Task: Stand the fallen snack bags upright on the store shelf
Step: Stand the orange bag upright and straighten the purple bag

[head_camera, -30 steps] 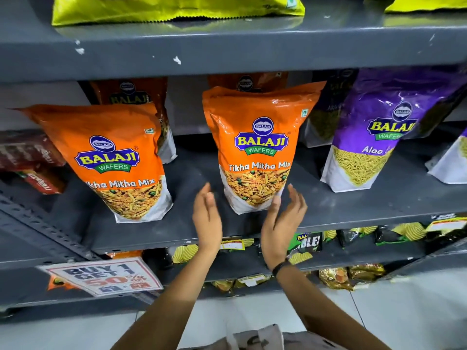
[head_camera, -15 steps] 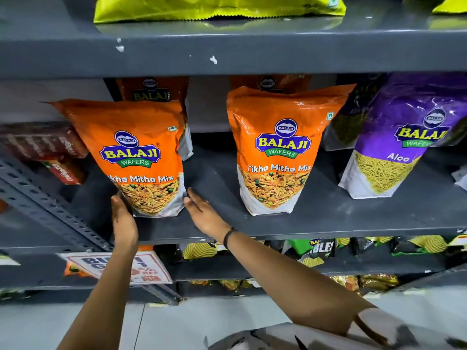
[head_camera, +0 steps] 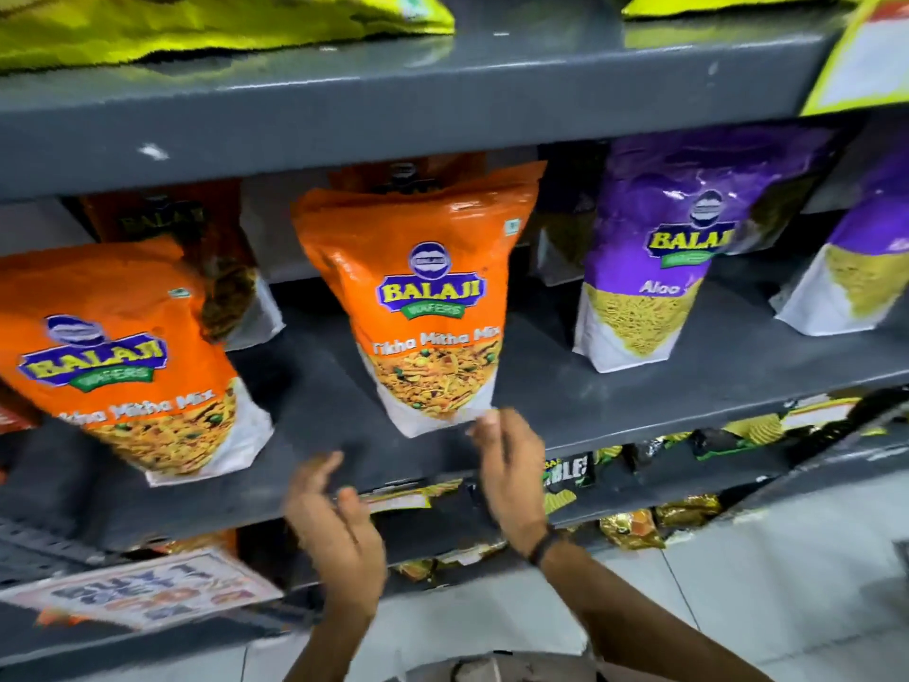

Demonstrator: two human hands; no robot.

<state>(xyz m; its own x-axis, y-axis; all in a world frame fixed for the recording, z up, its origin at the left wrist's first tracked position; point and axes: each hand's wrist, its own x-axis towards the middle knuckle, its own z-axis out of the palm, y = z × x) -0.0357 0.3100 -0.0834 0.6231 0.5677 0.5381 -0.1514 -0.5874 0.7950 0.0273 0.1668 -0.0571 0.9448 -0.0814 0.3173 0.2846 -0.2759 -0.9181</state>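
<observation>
Grey metal store shelf [head_camera: 639,401], orange snack bags upright. Left hand [head_camera: 339,534] spread, empty; right hand [head_camera: 511,479] spread, fingertips touching middle orange bag [head_camera: 428,307].

I am counting four orange bags on the middle shelf [head_camera: 639,386]: two in front, the left orange bag [head_camera: 113,356] and the centre orange bag [head_camera: 428,297], plus two more orange bags [head_camera: 196,228] [head_camera: 393,177] standing behind them. I am seeing three purple bags: one full purple bag [head_camera: 664,268], one cut off at the right edge [head_camera: 856,273], and a darker one behind [head_camera: 565,228]. Two yellow-green bags [head_camera: 196,27] [head_camera: 728,2] are lying on the top shelf [head_camera: 393,105]. Two hands are showing, the left hand [head_camera: 339,529] and the right hand [head_camera: 511,479]. I am making out two paper signs [head_camera: 142,588] [head_camera: 865,61]. The packets on the lower shelves are too blurred for me to count.
</observation>
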